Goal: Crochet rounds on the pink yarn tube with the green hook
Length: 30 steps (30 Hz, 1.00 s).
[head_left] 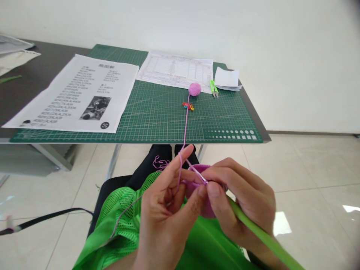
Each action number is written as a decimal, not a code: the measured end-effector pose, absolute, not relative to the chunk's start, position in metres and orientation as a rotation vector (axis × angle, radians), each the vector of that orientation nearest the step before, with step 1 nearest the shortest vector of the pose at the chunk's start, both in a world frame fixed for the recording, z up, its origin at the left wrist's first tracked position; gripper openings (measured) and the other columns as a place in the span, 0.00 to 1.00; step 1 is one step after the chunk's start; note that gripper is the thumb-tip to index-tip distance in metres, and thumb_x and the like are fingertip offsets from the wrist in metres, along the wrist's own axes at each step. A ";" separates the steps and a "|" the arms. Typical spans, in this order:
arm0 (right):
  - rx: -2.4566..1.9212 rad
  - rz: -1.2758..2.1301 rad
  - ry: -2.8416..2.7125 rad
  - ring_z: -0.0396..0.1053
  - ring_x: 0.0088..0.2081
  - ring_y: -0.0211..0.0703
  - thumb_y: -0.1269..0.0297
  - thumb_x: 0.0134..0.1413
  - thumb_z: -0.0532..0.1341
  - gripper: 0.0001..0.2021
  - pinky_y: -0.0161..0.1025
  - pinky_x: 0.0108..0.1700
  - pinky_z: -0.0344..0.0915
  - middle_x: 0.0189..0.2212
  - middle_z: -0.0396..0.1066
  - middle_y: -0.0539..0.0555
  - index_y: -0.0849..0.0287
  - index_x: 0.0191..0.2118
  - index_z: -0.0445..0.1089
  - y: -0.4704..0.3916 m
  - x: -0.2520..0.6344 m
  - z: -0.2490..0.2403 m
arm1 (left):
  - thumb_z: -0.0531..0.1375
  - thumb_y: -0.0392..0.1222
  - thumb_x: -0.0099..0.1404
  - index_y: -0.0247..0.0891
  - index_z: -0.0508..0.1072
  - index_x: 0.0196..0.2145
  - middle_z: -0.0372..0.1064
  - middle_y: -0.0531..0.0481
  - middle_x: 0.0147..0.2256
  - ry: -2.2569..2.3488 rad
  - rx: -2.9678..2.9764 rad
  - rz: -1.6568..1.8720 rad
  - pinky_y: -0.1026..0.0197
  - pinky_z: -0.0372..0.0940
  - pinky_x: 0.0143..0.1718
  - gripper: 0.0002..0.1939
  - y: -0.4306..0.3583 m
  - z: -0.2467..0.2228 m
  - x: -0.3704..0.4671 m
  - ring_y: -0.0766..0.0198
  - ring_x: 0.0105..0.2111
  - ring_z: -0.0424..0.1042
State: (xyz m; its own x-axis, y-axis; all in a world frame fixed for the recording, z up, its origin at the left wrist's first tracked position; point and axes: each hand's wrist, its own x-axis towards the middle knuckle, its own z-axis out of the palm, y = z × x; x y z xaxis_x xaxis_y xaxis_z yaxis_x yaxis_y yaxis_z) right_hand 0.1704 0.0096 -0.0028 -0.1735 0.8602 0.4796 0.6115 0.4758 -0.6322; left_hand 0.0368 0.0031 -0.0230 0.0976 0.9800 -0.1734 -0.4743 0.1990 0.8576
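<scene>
A green cutting mat [157, 116] is lying on a dark table [53, 48]. On its near side, the right hand [244, 191] is clamping its fingers on a crochet hook [198, 173], while the left hand [165, 210] is pinching a pink crocheted piece [207, 210] between both hands, its index finger extending apart under looped yarn [186, 125]; farther out, the yarn is running past stitch markers [192, 107] to a yarn ball [194, 89], green thread snips [212, 87] lying right.
</scene>
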 end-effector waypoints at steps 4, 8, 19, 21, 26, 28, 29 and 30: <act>-1.209 0.317 -1.811 0.70 0.31 0.37 0.69 0.62 0.53 0.09 0.36 0.31 0.69 0.31 0.73 0.53 0.62 0.36 0.70 0.006 0.165 -0.011 | 0.67 0.31 0.61 0.59 0.74 0.54 0.75 0.59 0.33 1.033 0.760 1.283 0.79 0.66 0.37 0.28 -0.006 -0.020 0.042 0.76 0.30 0.71; -1.197 0.254 -1.714 0.71 0.36 0.39 0.65 0.67 0.48 0.13 0.38 0.37 0.70 0.33 0.73 0.55 0.62 0.38 0.68 0.003 0.154 -0.023 | 0.65 0.33 0.63 0.60 0.73 0.54 0.76 0.60 0.33 1.047 0.695 1.317 0.79 0.66 0.41 0.26 -0.010 -0.020 0.046 0.76 0.34 0.74; -1.017 0.596 -1.784 0.70 0.29 0.37 0.62 0.63 0.58 0.09 0.35 0.28 0.70 0.27 0.73 0.52 0.60 0.35 0.71 0.011 0.174 -0.006 | 0.69 0.33 0.59 0.53 0.76 0.52 0.76 0.56 0.33 0.685 0.534 1.026 0.77 0.67 0.40 0.25 0.002 -0.015 0.030 0.73 0.34 0.73; -1.001 0.634 -1.922 0.65 0.23 0.33 0.64 0.59 0.62 0.05 0.32 0.22 0.66 0.24 0.70 0.49 0.59 0.35 0.71 0.015 0.179 0.005 | 0.71 0.35 0.56 0.51 0.77 0.52 0.76 0.55 0.32 0.669 0.504 0.965 0.76 0.67 0.38 0.26 0.004 -0.012 0.026 0.72 0.32 0.72; -0.952 0.477 -2.142 0.68 0.24 0.34 0.73 0.58 0.60 0.05 0.32 0.24 0.70 0.23 0.72 0.50 0.60 0.31 0.70 0.020 0.185 0.023 | 0.72 0.36 0.56 0.53 0.78 0.50 0.75 0.57 0.30 0.698 0.482 0.851 0.77 0.65 0.33 0.25 0.006 -0.001 0.022 0.74 0.29 0.70; -0.938 0.393 -2.208 0.72 0.26 0.36 0.72 0.60 0.57 0.08 0.34 0.27 0.73 0.25 0.75 0.52 0.61 0.31 0.71 0.019 0.186 0.027 | 0.72 0.36 0.55 0.52 0.78 0.50 0.76 0.57 0.31 0.682 0.481 0.831 0.76 0.66 0.38 0.25 0.006 0.002 0.020 0.73 0.32 0.71; -0.930 0.371 -2.218 0.73 0.27 0.37 0.70 0.63 0.56 0.10 0.35 0.28 0.74 0.24 0.75 0.52 0.61 0.31 0.70 0.019 0.186 0.029 | 0.72 0.36 0.55 0.52 0.78 0.50 0.76 0.57 0.32 0.670 0.478 0.819 0.75 0.66 0.40 0.25 0.006 0.002 0.020 0.73 0.33 0.72; -0.926 0.359 -2.211 0.73 0.26 0.38 0.68 0.65 0.54 0.12 0.35 0.28 0.74 0.24 0.75 0.53 0.61 0.31 0.70 0.018 0.187 0.030 | 0.72 0.35 0.56 0.53 0.78 0.51 0.77 0.57 0.33 0.657 0.476 0.808 0.75 0.66 0.42 0.25 0.006 0.002 0.019 0.72 0.34 0.73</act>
